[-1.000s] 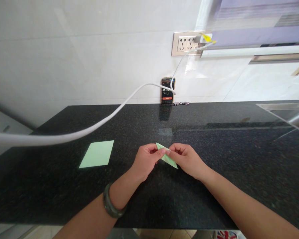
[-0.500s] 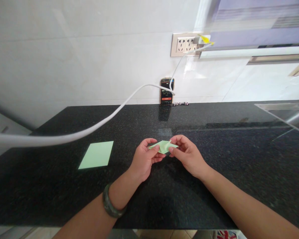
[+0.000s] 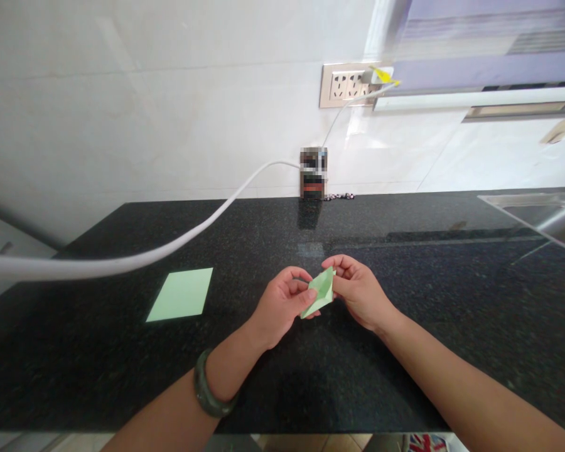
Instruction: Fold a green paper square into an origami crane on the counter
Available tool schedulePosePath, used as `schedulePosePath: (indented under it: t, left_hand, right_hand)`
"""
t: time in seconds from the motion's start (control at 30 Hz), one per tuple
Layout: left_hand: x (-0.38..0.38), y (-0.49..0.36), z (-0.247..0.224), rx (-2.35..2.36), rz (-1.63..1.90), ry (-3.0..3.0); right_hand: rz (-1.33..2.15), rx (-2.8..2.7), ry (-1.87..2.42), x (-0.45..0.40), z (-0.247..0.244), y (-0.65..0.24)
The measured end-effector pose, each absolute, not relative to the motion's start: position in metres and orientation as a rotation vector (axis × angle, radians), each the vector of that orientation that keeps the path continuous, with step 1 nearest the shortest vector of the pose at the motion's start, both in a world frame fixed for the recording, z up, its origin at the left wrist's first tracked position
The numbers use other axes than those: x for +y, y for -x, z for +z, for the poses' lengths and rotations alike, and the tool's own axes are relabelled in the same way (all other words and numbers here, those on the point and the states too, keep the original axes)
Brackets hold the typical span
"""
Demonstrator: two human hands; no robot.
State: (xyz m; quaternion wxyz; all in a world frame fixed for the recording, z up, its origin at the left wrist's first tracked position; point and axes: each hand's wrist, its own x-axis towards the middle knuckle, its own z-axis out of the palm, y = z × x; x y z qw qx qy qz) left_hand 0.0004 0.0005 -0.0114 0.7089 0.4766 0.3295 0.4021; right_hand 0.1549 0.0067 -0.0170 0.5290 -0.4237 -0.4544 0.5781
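Note:
A light green folded paper (image 3: 321,292) is held between both hands above the dark countertop (image 3: 282,383). My left hand (image 3: 285,304) pinches its left side, thumb on top and fingers behind and below. At its right edge, my right hand (image 3: 360,289) grips the paper between thumb and fingers. The paper is tilted, and part of it is hidden behind the fingers. Off to the left of my left hand lies a flat green sheet of paper (image 3: 182,295).
A white cable (image 3: 207,221) runs across the left side toward a phone (image 3: 313,174), blurred out, leaning on the wall. A beaded strap (image 3: 339,196) lies beside it. The wall socket (image 3: 341,86) holds a plug. A sink (image 3: 560,216) edges the far right.
The folded paper has been turned from lying nearly level to a steeper tilt, showing a different face. My left hand has shifted slightly right; both hands keep hold.

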Motion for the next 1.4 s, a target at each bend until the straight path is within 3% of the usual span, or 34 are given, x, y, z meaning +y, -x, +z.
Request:
schedulePosePath:
  t: [0.27, 0.5, 0.77, 1.4]
  left_hand:
    - [-0.002, -0.002, -0.012, 0.779, 0.809, -1.091]
    - [0.003, -0.002, -0.017, 0.940, 1.054, -1.092]
    - [0.002, -0.002, -0.018, 1.015, 1.252, -1.335]
    - [-0.001, -0.001, -0.031, 0.986, 1.292, -1.482]
  right_hand:
    - [1.342, -1.209, 0.978, 0.002, -0.014, -0.151]
    - [0.764, -1.458, 1.210, -0.004, -0.010, -0.154]
    - [0.544, -1.780, 1.258, -0.013, -0.012, -0.147]
    - [0.357, -1.891, 1.055, -0.010, -0.014, -0.151]
